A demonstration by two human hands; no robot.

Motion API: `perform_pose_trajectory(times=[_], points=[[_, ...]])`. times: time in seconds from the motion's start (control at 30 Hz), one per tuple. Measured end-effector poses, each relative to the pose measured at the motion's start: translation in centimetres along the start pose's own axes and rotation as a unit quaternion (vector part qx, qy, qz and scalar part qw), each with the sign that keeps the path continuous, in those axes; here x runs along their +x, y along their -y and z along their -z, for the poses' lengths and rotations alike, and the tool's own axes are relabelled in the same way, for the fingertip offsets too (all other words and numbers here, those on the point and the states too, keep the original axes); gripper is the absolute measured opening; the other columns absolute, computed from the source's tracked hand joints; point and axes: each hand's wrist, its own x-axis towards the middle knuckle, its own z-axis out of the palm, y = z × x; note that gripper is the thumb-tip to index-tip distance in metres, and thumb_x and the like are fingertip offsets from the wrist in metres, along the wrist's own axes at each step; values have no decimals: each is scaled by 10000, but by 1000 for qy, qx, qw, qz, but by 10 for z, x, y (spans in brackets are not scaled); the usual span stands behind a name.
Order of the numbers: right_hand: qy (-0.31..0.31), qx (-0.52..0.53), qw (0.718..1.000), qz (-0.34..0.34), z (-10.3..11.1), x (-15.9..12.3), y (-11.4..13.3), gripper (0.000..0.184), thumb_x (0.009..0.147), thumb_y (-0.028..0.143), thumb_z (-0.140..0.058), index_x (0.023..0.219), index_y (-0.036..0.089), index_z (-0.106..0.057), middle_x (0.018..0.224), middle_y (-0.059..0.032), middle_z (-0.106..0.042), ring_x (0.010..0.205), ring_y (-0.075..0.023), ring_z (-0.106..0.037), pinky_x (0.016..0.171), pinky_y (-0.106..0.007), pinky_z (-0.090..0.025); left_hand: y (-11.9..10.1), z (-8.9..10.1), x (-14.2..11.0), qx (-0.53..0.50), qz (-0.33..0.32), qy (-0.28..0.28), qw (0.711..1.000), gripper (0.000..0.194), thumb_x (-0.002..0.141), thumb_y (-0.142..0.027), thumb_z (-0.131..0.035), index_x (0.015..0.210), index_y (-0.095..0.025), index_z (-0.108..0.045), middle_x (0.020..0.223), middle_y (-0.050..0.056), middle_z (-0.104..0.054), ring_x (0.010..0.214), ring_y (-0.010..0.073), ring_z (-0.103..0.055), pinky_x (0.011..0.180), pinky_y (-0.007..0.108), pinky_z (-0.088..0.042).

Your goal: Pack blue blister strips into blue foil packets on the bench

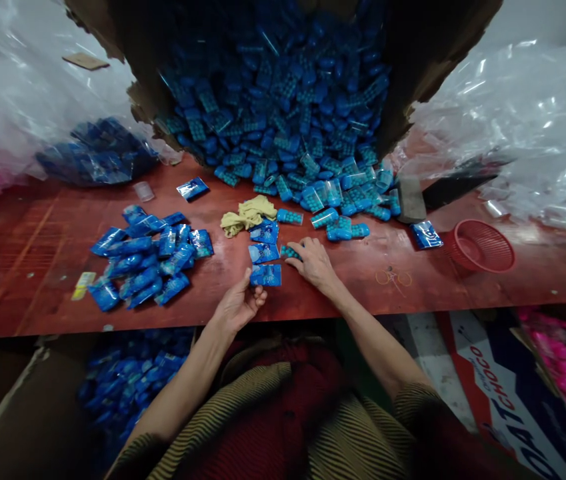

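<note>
Ribbed striped sleeves nearest; left hand (237, 305) fingers pinching glossy blue sachet (265, 275), right hand (314, 263) fingers spread flat over studded teal packet (290, 252) on red counter (413, 280).

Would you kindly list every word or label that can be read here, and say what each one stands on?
"T-CHOCO": red letters on the printed carton under the table edge, lower right.
"DA...": large white letters on the same carton, cut off by the picture's edge.
Print on the blue packets by the hands: too small to read.
Yellow tag: unreadable.

Two hands (240, 303), one red basket (480, 245), perhaps three blue packets (265, 253)
</note>
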Motion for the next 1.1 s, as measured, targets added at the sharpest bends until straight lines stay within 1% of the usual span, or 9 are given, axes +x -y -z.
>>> perform_pose_trajectory(times=[0.1,0.27,0.33,0.4,0.5,0.7,0.87,1.0,1.1], points=[[-18,69,997,15,0,-5,-2,394,882,353,-537,1251,220,-559,1029,-88,-604,973,-232,-508,878,-367,-383,1,0,0,3,-11,-11,1000,310,801,-378,-632,621,-167,-495,460,-13,-500,431,92,-504,391,169,-398],[-27,21,999,-30,6,-15,7,402,848,331,-584,1228,200,-582,1167,-149,-564,1082,-299,-472,902,-446,-376,3,2,1,21,-26,-17,999,297,776,-376,-660,631,-158,-520,480,1,-538,454,102,-545,413,177,-431],[-48,103,993,-37,10,-17,14,408,858,306,-561,1252,204,-552,1180,-134,-562,1093,-272,-486,924,-436,-383,4,3,2,41,-57,1,998,289,741,-390,-693,663,-152,-549,496,5,-556,464,108,-559,417,183,-438],[-28,264,964,-22,14,-19,23,429,859,272,-531,1283,210,-505,1109,-89,-599,1016,-210,-548,898,-377,-430,4,5,2,70,-93,27,993,306,701,-416,-720,700,-146,-576,512,8,-574,471,113,-568,422,189,-444],[66,458,887,-3,17,-21,37,485,806,193,-534,1286,210,-466,1042,-44,-627,904,-150,-597,842,-314,-480,3,5,0,103,-127,45,985,351,656,-444,-745,733,-137,-592,529,8,-591,466,109,-565,428,194,-448],[102,552,826,-51,16,-23,49,530,734,122,-538,1252,186,-452,1057,-50,-605,892,-128,-586,870,-298,-466,4,3,-1,133,-157,62,977,391,613,-479,-760,709,-138,-595,520,3,-588,469,112,-562,431,200,-443],[79,565,818,-71,4,-23,47,475,741,154,-516,1213,181,-473,886,-13,-594,747,-118,-561,726,-267,-477,4,2,-2,147,-172,68,972,399,570,-468,-787,683,-130,-608,534,12,-603,473,108,-559,434,198,-444],[-20,523,850,-65,-11,-27,50,461,746,137,-467,1204,180,-497,792,14,-545,678,-109,-522,663,-247,-464,2,4,-2,124,-118,88,981,374,546,-402,-818,688,-116,-623,558,24,-615,492,112,-570,445,199,-464],[-11,510,858,-59,-11,-31,54,422,790,165,-453,1210,183,-496,727,30,-515,605,-101,-502,601,-231,-458,5,8,0,101,-113,69,986,350,556,-377,-820,664,-105,-628,559,29,-614,488,100,-561,443,185,-463]])
